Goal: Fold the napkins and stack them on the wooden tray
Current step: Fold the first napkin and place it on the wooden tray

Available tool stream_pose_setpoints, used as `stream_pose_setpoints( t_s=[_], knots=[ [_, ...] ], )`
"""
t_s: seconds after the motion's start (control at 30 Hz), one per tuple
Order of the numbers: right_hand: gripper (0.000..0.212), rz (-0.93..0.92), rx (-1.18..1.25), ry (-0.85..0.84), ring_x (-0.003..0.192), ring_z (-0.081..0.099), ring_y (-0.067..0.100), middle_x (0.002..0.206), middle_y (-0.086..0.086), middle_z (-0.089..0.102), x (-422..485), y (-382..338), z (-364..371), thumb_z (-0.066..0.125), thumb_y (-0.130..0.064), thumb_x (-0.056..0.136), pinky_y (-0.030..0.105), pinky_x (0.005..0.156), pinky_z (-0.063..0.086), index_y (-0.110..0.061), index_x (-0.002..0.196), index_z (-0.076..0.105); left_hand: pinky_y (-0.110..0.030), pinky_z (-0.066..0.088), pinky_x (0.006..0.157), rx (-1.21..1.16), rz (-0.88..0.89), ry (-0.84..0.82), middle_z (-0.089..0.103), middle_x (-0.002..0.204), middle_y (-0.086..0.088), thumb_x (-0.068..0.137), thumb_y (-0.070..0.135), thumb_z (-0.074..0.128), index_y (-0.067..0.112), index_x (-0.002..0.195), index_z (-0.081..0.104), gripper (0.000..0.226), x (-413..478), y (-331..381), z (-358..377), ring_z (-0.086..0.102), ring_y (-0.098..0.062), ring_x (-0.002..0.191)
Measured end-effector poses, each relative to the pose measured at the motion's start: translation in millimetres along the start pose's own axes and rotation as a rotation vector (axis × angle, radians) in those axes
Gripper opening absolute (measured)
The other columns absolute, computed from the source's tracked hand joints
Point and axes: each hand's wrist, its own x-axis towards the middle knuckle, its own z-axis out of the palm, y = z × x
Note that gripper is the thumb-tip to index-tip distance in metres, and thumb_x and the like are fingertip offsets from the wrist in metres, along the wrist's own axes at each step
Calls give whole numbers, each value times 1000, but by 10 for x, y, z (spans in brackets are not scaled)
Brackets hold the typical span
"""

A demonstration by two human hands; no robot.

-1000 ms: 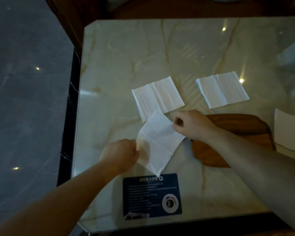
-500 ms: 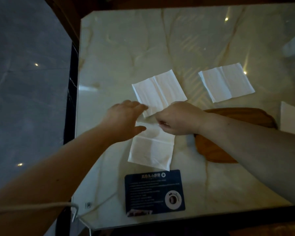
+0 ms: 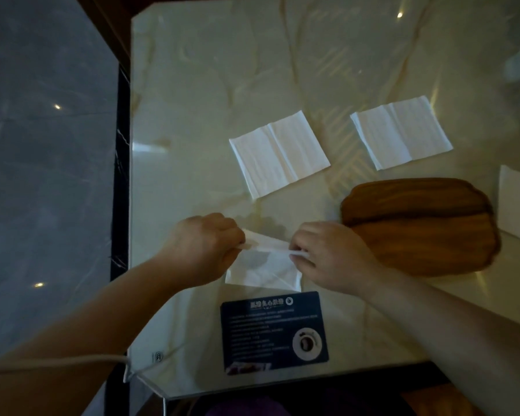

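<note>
A white napkin (image 3: 263, 270) lies on the marble table near its front edge, its far edge lifted and folded toward me. My left hand (image 3: 204, 244) pinches its left corner and my right hand (image 3: 327, 253) pinches its right corner. The wooden tray (image 3: 424, 226) sits just right of my right hand with nothing on it. Two more unfolded napkins lie flat farther back, one in the middle (image 3: 279, 153) and one to the right (image 3: 400, 132). Another napkin (image 3: 518, 202) shows at the right edge.
A dark blue printed card (image 3: 273, 331) lies under the table's glass top near the front edge. The table's left edge (image 3: 129, 205) drops to a dark tiled floor. A pale cable (image 3: 72, 360) runs across my left forearm.
Both hands drew back toward me from the napkin's far edge, carrying that edge over so the napkin is now folding in half. The napkin lies squarer to the table than before.
</note>
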Motion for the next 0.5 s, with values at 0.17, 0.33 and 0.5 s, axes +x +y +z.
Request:
stream_pose_setpoints(
  t_s=[0.17,0.33,0.5],
  knots=[
    [8,-3,20,-86,73,57,15,82,-5,61,-171,-72,230,61,-26,77,28,69,41,-21,83,64,-34,47,52,13,72,-113,64,72,-3,79,17,59,15,77,66,8,-143,81,176,56,-23,61],
    [33,-20,15,-144,79,55,8,88,-12,61,-216,-58,295,54,-59,80,27,74,40,-29,89,63,-33,45,55,-10,99,-173,63,73,0,79,34,56,18,80,65,19,-190,84,220,55,-22,64],
    [32,166,147,22,70,51,4,80,-15,51,-47,67,170,49,-61,84,23,56,39,-29,85,54,-34,48,56,-53,-8,-125,65,79,-1,85,48,54,19,89,65,32,-106,21,263,58,-22,68]
  ],
)
